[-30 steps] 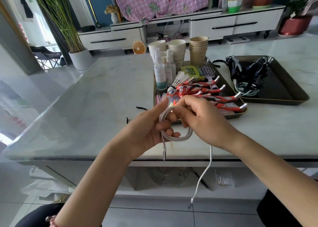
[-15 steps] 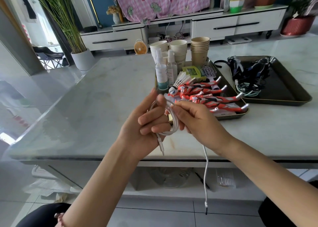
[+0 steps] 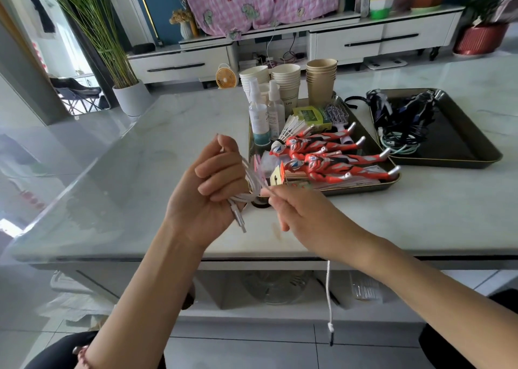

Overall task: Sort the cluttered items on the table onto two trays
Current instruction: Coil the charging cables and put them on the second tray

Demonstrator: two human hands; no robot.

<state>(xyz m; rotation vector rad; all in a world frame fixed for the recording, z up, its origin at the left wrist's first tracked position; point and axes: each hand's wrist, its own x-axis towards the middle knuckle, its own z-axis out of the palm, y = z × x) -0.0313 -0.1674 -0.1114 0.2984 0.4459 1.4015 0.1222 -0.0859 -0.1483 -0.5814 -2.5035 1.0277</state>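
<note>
Right hand (image 3: 304, 214) has slid from left hand (image 3: 201, 200) along one white cable (image 3: 328, 293).

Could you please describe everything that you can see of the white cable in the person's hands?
The white cable is a thin, smooth lead, seemingly plastic-sheathed. The left hand grips several gathered loops, a silvery plug poking out below the palm. The right hand pinches the strand beside the loops; the free length hangs past the table edge, ending in a small dark-tipped connector. Only the hands visibly touch it.
</note>
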